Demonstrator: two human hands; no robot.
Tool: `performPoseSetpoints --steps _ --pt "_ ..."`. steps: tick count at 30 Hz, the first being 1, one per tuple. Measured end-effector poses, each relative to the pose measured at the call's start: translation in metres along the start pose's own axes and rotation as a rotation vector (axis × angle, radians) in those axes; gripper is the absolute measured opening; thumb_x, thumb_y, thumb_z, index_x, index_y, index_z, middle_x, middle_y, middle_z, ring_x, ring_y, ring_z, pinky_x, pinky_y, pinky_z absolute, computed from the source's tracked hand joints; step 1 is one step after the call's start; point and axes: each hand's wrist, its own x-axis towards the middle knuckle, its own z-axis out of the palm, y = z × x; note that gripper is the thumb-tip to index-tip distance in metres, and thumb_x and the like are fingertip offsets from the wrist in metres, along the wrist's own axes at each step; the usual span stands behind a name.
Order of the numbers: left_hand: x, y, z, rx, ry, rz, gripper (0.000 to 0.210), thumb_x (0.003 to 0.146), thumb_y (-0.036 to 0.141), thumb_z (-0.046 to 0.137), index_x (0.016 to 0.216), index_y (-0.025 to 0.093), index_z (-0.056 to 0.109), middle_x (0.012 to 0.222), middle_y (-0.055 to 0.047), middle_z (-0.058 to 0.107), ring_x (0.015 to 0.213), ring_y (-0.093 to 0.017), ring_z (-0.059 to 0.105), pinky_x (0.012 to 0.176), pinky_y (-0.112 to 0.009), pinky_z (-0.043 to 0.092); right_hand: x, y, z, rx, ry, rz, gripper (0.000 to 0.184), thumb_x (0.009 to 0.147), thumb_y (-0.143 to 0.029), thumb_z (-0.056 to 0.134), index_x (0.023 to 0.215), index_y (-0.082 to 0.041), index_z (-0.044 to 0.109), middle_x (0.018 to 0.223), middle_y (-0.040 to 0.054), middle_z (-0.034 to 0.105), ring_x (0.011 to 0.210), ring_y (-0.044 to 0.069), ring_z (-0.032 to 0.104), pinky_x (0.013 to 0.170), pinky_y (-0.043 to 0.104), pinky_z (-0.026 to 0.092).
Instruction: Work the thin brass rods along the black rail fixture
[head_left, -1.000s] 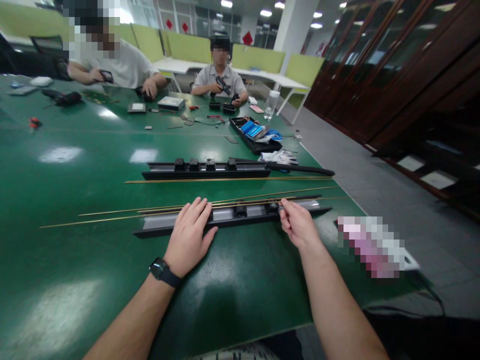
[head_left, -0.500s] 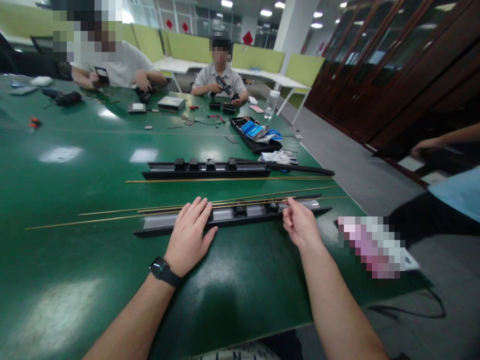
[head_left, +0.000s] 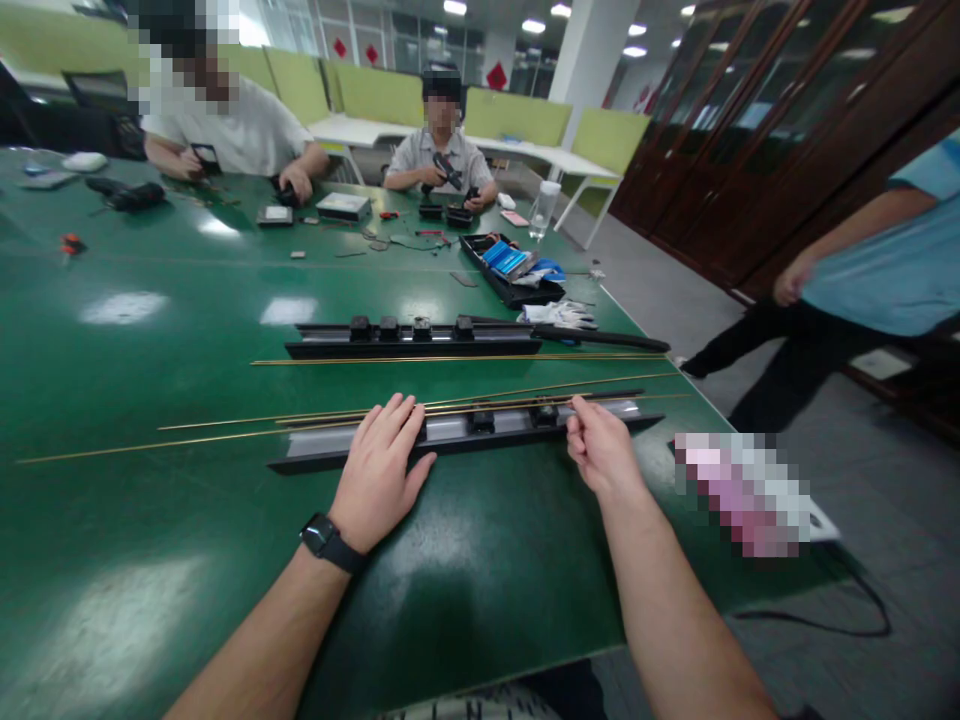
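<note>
A long black channel-shaped rail (head_left: 319,448) with a pale inner face lies across the green table in front of me. Two black blocks, one of them a middle block (head_left: 481,421), sit in it, and part of another shows beside my left hand. My left hand (head_left: 381,475), wearing a black watch (head_left: 321,537), rests flat over the rail with its fingers stretched out. Thin brass rods run along the rail and pass under these fingers. Near the rail's right end, my right hand (head_left: 602,445) is closed in a pinch on a brass rod (head_left: 150,447) that extends far left.
Behind lie more brass rods (head_left: 450,359) and a second black rail (head_left: 412,348) with several blocks. Farther off stand a black tray (head_left: 517,292), white gloves (head_left: 559,315) and a clear bottle (head_left: 544,212). Two people sit across the table; a person in blue (head_left: 885,270) is at right.
The pinched brass rod has slid left, its left end now farther out. My hands stay nearly in place. The person in blue at right has come further into view.
</note>
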Motion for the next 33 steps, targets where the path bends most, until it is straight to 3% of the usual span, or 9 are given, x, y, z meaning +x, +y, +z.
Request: performPoseSetpoints --steps 4,9,14,19,25,30,33 --pt "0.0000 -0.0011 0.0008 -0.002 -0.002 -0.007 0.057 0.096 0.033 0.053 0.150 0.017 0.043 0.153 -0.015 0.049 0.148 -0.031 0.038 0.122 -0.054 0.031 0.0007 0.0018 -0.0010 -0.020 -0.071 0.036 0.037 0.075 -0.045 0.083 0.082 -0.019 0.058 0.052 -0.0058 0.055 0.030 0.004 0.034 0.025 0.013 0.020" --pt "0.0001 -0.0006 0.0001 0.000 -0.009 -0.003 0.058 0.096 0.033 0.054 0.150 0.016 0.042 0.153 -0.015 0.049 0.148 -0.031 0.038 0.122 -0.053 0.031 0.0018 0.0018 -0.0019 0.013 0.006 -0.002 0.032 0.079 -0.043 0.079 0.084 -0.019 0.059 0.052 -0.0055 0.056 0.030 0.005 0.035 0.025 0.014 0.021" --pt "0.0001 -0.0004 -0.0003 -0.006 -0.005 -0.007 0.059 0.096 0.033 0.054 0.151 0.017 0.041 0.153 -0.015 0.049 0.148 -0.031 0.038 0.122 -0.054 0.031 -0.0007 0.0006 0.0001 -0.031 -0.080 0.041 0.033 0.078 -0.044 0.081 0.085 -0.018 0.061 0.052 -0.0052 0.055 0.030 0.004 0.034 0.025 0.013 0.020" --pt "-0.0002 -0.0009 0.0005 -0.004 -0.005 -0.002 0.059 0.095 0.033 0.054 0.151 0.016 0.041 0.153 -0.015 0.049 0.148 -0.031 0.038 0.122 -0.054 0.031 0.0024 0.0016 -0.0015 0.015 0.017 -0.001 0.032 0.080 -0.045 0.079 0.083 -0.019 0.060 0.051 -0.0054 0.055 0.029 0.005 0.034 0.024 0.014 0.021" --pt "-0.0005 -0.0008 0.0003 -0.002 -0.002 -0.004 0.058 0.095 0.033 0.055 0.149 0.015 0.043 0.153 -0.016 0.049 0.148 -0.030 0.038 0.123 -0.052 0.030 0.0004 0.0019 -0.0005 -0.012 -0.060 0.033 0.035 0.077 -0.044 0.082 0.086 -0.017 0.062 0.051 -0.0051 0.055 0.030 0.004 0.035 0.024 0.013 0.020" --pt "-0.0008 -0.0013 0.0014 -0.026 -0.002 -0.008 0.062 0.095 0.032 0.055 0.153 0.019 0.039 0.154 -0.015 0.048 0.147 -0.032 0.039 0.121 -0.056 0.032 -0.0007 0.0008 0.0000 0.014 0.014 -0.001 0.035 0.077 -0.045 0.081 0.083 -0.018 0.059 0.051 -0.0057 0.055 0.029 0.004 0.035 0.024 0.014 0.020" --pt "-0.0008 -0.0013 0.0011 -0.022 -0.005 -0.006 0.061 0.095 0.032 0.054 0.153 0.019 0.039 0.154 -0.015 0.049 0.147 -0.032 0.039 0.121 -0.057 0.032 -0.0008 0.0000 0.0001 -0.005 -0.023 0.018 0.035 0.076 -0.044 0.082 0.083 -0.018 0.060 0.051 -0.0056 0.055 0.029 0.004 0.035 0.025 0.013 0.020"
